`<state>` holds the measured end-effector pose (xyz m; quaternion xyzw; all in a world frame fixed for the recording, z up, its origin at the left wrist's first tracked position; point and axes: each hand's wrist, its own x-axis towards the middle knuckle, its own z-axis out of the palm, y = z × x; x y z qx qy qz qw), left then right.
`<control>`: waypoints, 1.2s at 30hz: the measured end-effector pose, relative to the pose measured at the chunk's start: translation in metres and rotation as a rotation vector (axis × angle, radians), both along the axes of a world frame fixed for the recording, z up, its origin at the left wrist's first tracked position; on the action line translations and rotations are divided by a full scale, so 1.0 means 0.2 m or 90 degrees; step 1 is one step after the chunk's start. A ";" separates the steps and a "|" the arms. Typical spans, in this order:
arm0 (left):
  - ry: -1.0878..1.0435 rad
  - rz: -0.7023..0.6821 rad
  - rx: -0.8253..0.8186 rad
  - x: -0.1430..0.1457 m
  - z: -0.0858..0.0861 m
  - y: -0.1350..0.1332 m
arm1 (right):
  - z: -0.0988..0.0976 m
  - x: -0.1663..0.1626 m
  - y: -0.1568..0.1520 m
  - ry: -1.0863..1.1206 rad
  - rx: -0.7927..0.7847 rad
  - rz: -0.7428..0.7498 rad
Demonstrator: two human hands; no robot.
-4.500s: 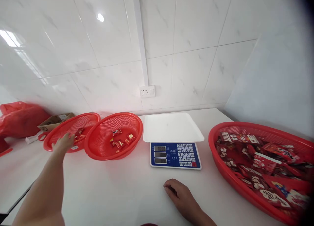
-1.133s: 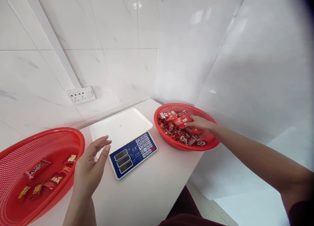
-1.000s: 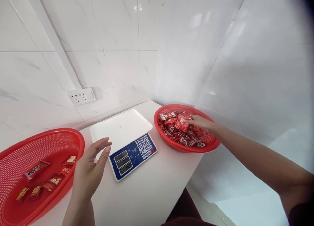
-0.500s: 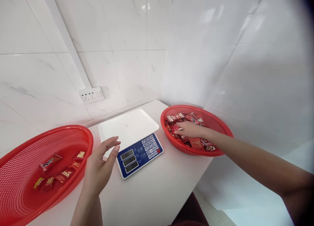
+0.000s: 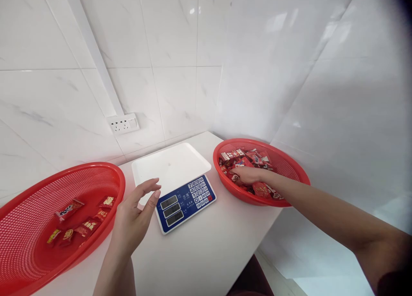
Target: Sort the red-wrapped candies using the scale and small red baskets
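Note:
My right hand (image 5: 247, 174) reaches into the red mesh basket (image 5: 291, 167) at the right, which is heaped with red-wrapped candies (image 5: 254, 158). Its fingers curl down among the wrappers at the basket's near-left side; what they hold is hidden. My left hand (image 5: 137, 214) hovers open, fingers apart and palm turned right, over the table between the left red basket (image 5: 99, 176) and the blue-faced electronic scale (image 5: 186, 199). The scale's white tray (image 5: 170, 167) carries nothing. The left basket holds several loose candies (image 5: 82, 221).
The white table (image 5: 199, 253) ends at its right edge just past the right basket, with floor below. Tiled walls close the corner behind. A white power socket (image 5: 123, 123) sits on the wall above the scale, under a white cable duct.
My right hand has drawn back from the far middle of the candy pile toward the basket's near-left side and sunk among the wrappers. The left hand stays open beside the scale. The view has shifted slightly right.

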<state>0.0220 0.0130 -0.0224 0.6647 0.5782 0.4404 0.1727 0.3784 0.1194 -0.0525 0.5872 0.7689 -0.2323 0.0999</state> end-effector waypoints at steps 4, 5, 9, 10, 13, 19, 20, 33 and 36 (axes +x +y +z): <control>0.016 -0.009 -0.015 0.00 0.00 0.00 | -0.01 0.04 -0.03 0.008 0.028 -0.023; 0.018 -0.009 -0.019 0.00 0.00 0.00 | -0.01 0.06 -0.03 0.012 0.040 -0.031; 0.022 -0.006 -0.026 0.00 0.00 0.00 | 0.04 0.17 0.01 0.036 0.104 -0.094; 0.021 -0.004 -0.027 0.00 0.00 0.00 | 0.05 0.20 0.02 0.043 0.124 -0.119; 0.022 -0.005 -0.026 0.00 0.00 0.00 | 0.04 0.26 0.03 0.055 0.150 -0.201; 0.027 -0.009 -0.021 -0.01 0.00 -0.01 | 0.08 0.27 0.01 0.049 0.108 -0.287; 0.023 -0.010 -0.020 -0.01 0.00 -0.01 | 0.12 0.27 0.01 0.036 0.129 -0.285; -0.074 -0.027 0.026 -0.02 0.02 -0.04 | 0.46 -0.34 0.10 0.347 0.236 -0.171; -0.075 -0.023 0.030 -0.04 0.03 -0.05 | 0.38 -0.48 0.16 0.341 0.228 -0.125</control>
